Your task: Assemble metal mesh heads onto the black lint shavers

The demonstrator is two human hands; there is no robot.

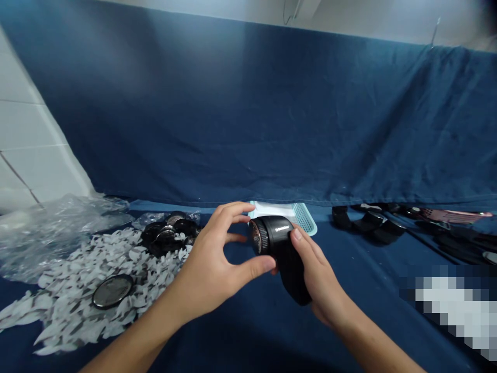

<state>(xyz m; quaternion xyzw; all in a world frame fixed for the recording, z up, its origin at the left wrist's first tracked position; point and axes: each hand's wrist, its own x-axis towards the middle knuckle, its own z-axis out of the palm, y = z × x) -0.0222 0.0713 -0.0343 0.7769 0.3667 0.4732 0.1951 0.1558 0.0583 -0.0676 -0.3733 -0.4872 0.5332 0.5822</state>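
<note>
Both hands meet over free blue cloth (240, 326). The right hand (322, 280) grasps a black shaver (285, 259); the left hand (212, 264) curls open beside its round head. White scraps (70, 305) lie at the left.

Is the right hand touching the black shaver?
Touching. The head view shows the right hand wrapped around the body of the black shaver, with one fingertip resting on its top and no gap visible.
</note>
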